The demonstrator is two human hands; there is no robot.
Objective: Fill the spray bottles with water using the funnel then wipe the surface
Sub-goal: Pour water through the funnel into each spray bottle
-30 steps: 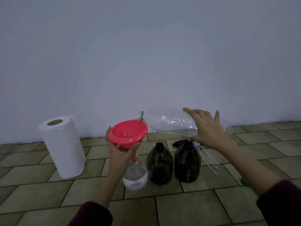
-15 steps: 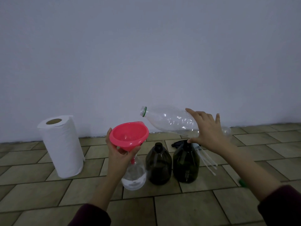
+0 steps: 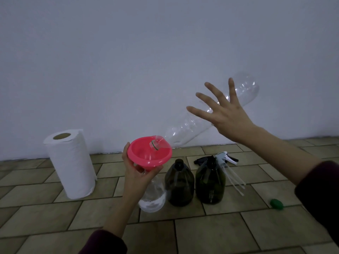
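At the far left a white paper towel roll (image 3: 70, 164) stands upright on the tiled floor (image 3: 201, 233), close to the pale wall (image 3: 165, 52). To its right the left hand (image 3: 136, 177) comes up from a dark sleeve, its fingers and thumb closed around the underside of the pink funnel (image 3: 149, 153), whose bowl is tilted a little toward the camera. The funnel's spout is hidden behind the hand, so whether it sits in the neck below cannot be told; beneath the hand stands a clear spray bottle (image 3: 153, 197) with a shallow pool of water in its bottom. The mouth of a large clear plastic bottle (image 3: 207, 118), ringed with a green band, rests inside the funnel bowl, and the bottle slants up and to the right, base highest, looking nearly empty. Just right of the clear spray bottle two dark spray bottles stand side by side on the floor, both uncapped: the left dark bottle (image 3: 179, 184) and the right dark bottle (image 3: 210, 182), close together though whether they touch is unclear. Behind and right of them lie removed spray heads (image 3: 222, 158), one dark and one pale, with thin white dip tubes trailing forward. The right hand (image 3: 225, 114) is up against the raised body of the plastic bottle with fingers spread wide and straight, not wrapped around it; the palm side is hidden, so how it bears on the bottle cannot be told. Far right, a small green cap (image 3: 276, 204) lies on the floor.
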